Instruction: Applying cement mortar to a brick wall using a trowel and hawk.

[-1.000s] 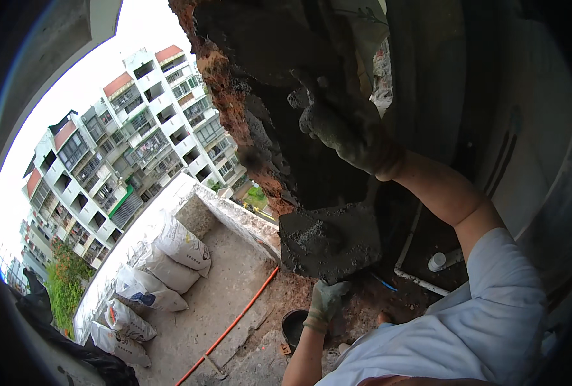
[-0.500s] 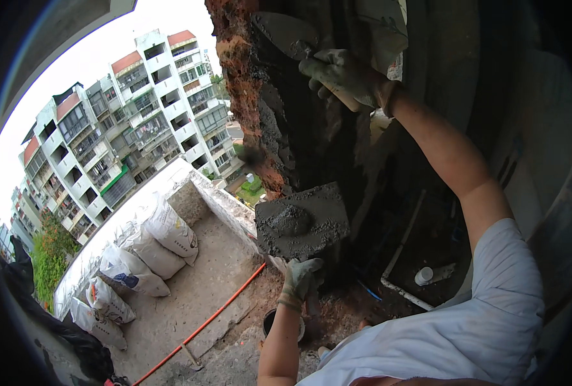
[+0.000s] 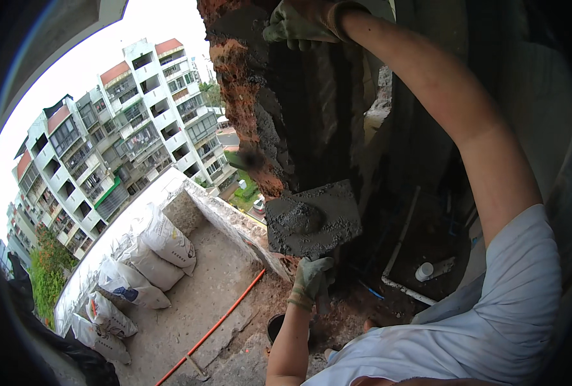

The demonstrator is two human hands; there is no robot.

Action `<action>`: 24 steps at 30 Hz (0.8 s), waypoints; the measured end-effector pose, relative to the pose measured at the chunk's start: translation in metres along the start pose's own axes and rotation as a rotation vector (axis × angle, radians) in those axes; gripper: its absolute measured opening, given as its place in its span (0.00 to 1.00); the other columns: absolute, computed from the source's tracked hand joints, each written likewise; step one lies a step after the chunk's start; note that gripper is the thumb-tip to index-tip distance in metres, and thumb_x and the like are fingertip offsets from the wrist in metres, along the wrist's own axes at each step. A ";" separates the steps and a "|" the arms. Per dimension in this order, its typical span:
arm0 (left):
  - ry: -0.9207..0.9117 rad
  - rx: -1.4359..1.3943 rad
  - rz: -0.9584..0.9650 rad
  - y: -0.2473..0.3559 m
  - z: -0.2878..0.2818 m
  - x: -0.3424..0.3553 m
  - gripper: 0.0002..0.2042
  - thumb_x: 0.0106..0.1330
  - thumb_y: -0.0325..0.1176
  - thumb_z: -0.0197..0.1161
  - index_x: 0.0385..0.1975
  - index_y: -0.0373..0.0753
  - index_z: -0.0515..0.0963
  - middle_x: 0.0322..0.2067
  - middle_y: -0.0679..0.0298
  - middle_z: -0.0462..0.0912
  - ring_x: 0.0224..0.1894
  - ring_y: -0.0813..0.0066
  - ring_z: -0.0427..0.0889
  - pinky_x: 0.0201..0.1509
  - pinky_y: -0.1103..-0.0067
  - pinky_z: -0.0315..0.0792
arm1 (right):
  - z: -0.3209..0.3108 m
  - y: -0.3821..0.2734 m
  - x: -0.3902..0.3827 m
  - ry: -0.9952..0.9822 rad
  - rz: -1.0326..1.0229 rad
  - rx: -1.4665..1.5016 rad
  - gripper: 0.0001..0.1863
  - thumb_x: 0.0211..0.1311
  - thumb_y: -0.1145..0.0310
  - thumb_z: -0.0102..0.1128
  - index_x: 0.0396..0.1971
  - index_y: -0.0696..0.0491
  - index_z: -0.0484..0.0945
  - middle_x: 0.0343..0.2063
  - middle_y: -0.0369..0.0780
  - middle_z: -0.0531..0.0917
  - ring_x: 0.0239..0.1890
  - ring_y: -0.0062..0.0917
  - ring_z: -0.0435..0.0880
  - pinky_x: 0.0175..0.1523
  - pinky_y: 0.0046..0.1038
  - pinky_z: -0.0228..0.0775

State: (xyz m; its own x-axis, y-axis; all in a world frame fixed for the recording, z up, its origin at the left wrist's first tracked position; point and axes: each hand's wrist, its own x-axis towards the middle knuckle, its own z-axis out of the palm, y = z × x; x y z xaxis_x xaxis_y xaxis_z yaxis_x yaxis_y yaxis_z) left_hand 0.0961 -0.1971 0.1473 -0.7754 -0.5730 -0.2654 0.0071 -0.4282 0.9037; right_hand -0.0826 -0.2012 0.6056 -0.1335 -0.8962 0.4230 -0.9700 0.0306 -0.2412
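My left hand (image 3: 313, 281), in a grey-green work glove, is closed round the grip under a plasterer's hawk (image 3: 344, 206). A mound of wet grey mortar (image 3: 301, 217) sits on the hawk, with smears around it. At the top of the view my gloved right hand (image 3: 299, 26) is closed on a trowel (image 3: 242, 24), whose handle is hidden by the fingers. The trowel's grey blade lies against the rough brick wall edge (image 3: 230, 61) and is hard to tell from the mortar there. Dark wet mortar (image 3: 318, 116) coats the wall face.
Several white sacks (image 3: 147, 264) line the low parapet (image 3: 225, 222) at left. An orange-red pipe (image 3: 218, 320) crosses the concrete floor. A dark bucket (image 3: 276, 327) stands below my left hand. White drain pipes (image 3: 395, 257) run along the dark floor at right.
My right hand has moved up and to the left with the trowel, along the wall's edge. The hawk in my left hand appears slightly further right as the view shifts.
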 end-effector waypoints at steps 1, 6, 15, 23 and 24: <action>0.008 -0.005 0.017 0.002 0.000 -0.002 0.09 0.55 0.30 0.66 0.35 0.37 0.80 0.28 0.66 0.79 0.22 0.71 0.78 0.25 0.75 0.76 | -0.002 0.000 0.009 0.008 0.000 0.002 0.16 0.67 0.57 0.57 0.31 0.54 0.84 0.23 0.41 0.84 0.24 0.28 0.83 0.31 0.33 0.75; 0.025 -0.038 0.015 -0.007 -0.015 0.015 0.09 0.55 0.29 0.66 0.36 0.38 0.80 0.29 0.66 0.79 0.25 0.71 0.79 0.27 0.73 0.77 | -0.009 0.002 0.020 0.192 -0.107 -0.201 0.15 0.65 0.56 0.58 0.31 0.52 0.84 0.25 0.40 0.85 0.29 0.28 0.85 0.38 0.36 0.76; 0.112 -0.144 0.145 -0.020 -0.032 0.010 0.04 0.56 0.27 0.65 0.23 0.42 0.77 0.15 0.68 0.73 0.14 0.74 0.72 0.17 0.78 0.66 | 0.054 0.139 -0.033 0.358 -0.065 0.227 0.15 0.72 0.58 0.57 0.41 0.55 0.83 0.23 0.33 0.81 0.27 0.14 0.79 0.34 0.21 0.75; 0.161 -0.075 0.058 -0.009 -0.003 0.004 0.05 0.56 0.27 0.64 0.26 0.43 0.74 0.17 0.68 0.72 0.13 0.74 0.69 0.16 0.78 0.64 | 0.073 0.214 0.020 0.369 -0.231 0.171 0.14 0.67 0.60 0.62 0.30 0.57 0.83 0.23 0.38 0.85 0.27 0.22 0.85 0.35 0.25 0.77; 0.153 -0.115 0.056 -0.006 0.002 0.003 0.05 0.56 0.27 0.64 0.26 0.43 0.73 0.17 0.69 0.71 0.13 0.75 0.69 0.16 0.78 0.64 | 0.069 0.221 0.031 0.370 -0.235 0.185 0.14 0.67 0.60 0.62 0.30 0.57 0.83 0.23 0.38 0.85 0.27 0.22 0.85 0.35 0.25 0.77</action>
State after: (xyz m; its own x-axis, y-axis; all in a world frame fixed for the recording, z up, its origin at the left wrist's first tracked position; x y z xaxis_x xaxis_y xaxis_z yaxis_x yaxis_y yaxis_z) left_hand 0.0921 -0.1946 0.1420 -0.6669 -0.6938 -0.2718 0.1264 -0.4649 0.8763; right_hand -0.2868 -0.2525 0.5047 -0.0103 -0.6505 0.7594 -0.9345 -0.2640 -0.2388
